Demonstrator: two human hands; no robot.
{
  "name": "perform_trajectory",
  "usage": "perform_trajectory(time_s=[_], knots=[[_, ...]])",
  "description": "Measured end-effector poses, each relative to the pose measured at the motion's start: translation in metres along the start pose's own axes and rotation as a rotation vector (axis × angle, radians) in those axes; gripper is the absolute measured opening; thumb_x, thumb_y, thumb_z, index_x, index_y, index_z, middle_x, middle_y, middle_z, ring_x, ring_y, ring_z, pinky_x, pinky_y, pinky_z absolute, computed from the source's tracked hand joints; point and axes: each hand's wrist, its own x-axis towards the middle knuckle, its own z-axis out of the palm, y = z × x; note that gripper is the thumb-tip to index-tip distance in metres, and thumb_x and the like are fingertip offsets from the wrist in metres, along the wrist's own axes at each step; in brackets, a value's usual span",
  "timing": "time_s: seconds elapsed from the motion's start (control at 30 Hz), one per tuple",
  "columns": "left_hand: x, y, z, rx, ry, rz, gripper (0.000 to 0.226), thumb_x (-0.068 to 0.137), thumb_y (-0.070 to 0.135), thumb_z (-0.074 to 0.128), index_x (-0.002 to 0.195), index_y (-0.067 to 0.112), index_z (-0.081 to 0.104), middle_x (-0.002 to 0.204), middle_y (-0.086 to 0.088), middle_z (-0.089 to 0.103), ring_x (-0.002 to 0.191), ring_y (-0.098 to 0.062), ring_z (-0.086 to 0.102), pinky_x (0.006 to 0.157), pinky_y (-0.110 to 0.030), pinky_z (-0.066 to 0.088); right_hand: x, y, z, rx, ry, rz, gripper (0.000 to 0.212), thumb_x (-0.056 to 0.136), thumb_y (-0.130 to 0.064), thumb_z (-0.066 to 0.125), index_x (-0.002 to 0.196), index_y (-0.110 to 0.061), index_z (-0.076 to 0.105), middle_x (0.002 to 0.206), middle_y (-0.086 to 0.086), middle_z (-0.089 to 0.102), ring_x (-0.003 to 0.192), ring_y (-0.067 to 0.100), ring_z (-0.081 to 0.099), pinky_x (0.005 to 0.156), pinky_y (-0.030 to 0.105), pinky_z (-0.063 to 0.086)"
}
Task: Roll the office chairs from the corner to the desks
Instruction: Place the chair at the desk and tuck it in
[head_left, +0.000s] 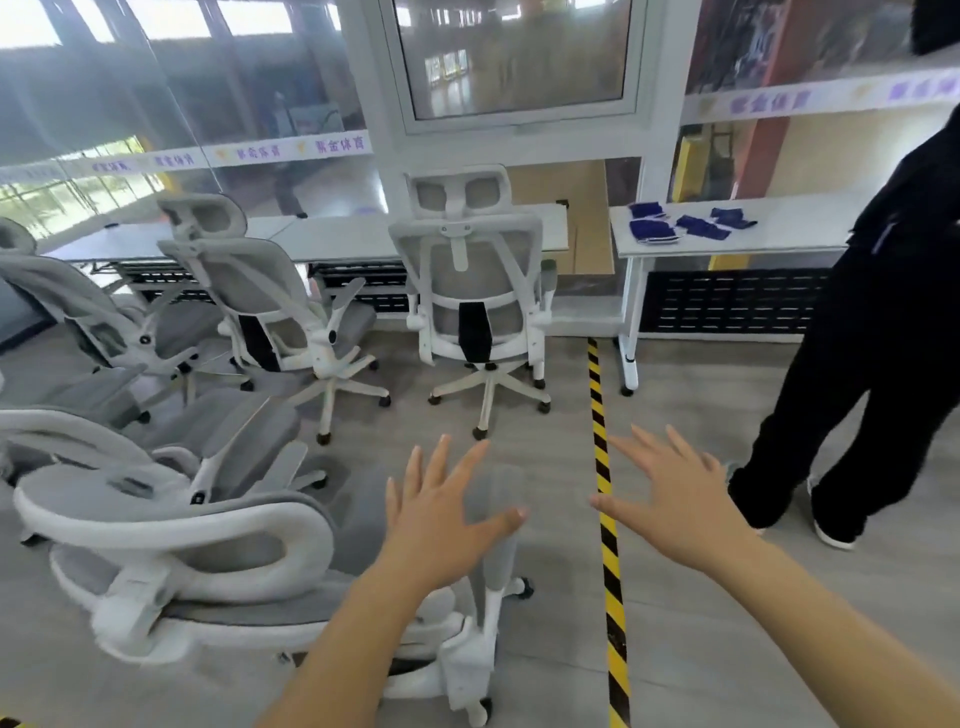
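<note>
Several grey-and-white office chairs crowd the left of the head view. One chair (475, 291) stands upright with its back to me at a long white desk (343, 236). A second chair (270, 306) leans beside it on the left. The nearest chair (176, 535) sits low at my left, just under my left forearm. My left hand (441, 509) and my right hand (675, 499) are stretched out in front of me with fingers spread, holding nothing and touching no chair.
A black-and-yellow tape line (605, 519) runs along the floor between my hands. A second white desk (779, 228) at the right carries blue cloths (685, 226). A person in black (883, 338) stands at the right. Glass walls close the back.
</note>
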Motion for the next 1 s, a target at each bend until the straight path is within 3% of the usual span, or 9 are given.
perform_trajectory(time_s=[0.3, 0.43, 0.77, 1.0], knots=[[0.143, 0.028, 0.05, -0.078, -0.046, -0.112, 0.089, 0.074, 0.083, 0.046, 0.148, 0.055, 0.004, 0.163, 0.012, -0.011, 0.149, -0.019, -0.017, 0.12, -0.05, -0.006, 0.111, 0.074, 0.008, 0.092, -0.029, 0.027, 0.083, 0.083, -0.073, 0.048, 0.151, -0.045, 0.01, 0.161, -0.014, 0.008, 0.149, 0.015, -0.002, 0.118, 0.047, 0.006], [0.266, 0.03, 0.065, -0.132, -0.071, -0.206, 0.088, 0.075, 0.08, 0.049, 0.148, 0.055, 0.005, 0.163, 0.01, -0.008, 0.15, -0.022, -0.013, 0.119, -0.052, -0.003, 0.234, 0.098, -0.005, 0.111, -0.088, 0.05, 0.083, 0.084, -0.07, 0.049, 0.152, -0.043, 0.009, 0.161, -0.013, 0.005, 0.149, 0.016, -0.002, 0.118, 0.046, 0.005], [0.474, 0.006, -0.017, -0.214, 0.071, -0.32, 0.089, 0.075, 0.078, 0.053, 0.148, 0.054, 0.01, 0.163, 0.013, -0.004, 0.15, -0.02, -0.009, 0.119, -0.052, -0.001, 0.487, 0.083, -0.056, 0.112, -0.124, -0.095, 0.081, 0.082, -0.069, 0.051, 0.15, -0.042, 0.017, 0.16, -0.014, 0.013, 0.149, 0.012, 0.003, 0.12, 0.042, 0.012], [0.614, -0.042, -0.061, -0.142, 0.161, -0.354, 0.09, 0.076, 0.069, 0.063, 0.148, 0.052, 0.012, 0.163, 0.01, -0.001, 0.15, -0.021, -0.004, 0.12, -0.052, 0.008, 0.677, 0.06, -0.069, 0.109, -0.098, -0.243, 0.079, 0.082, -0.071, 0.051, 0.149, -0.041, 0.022, 0.16, -0.01, 0.019, 0.148, 0.016, 0.01, 0.119, 0.045, 0.015]])
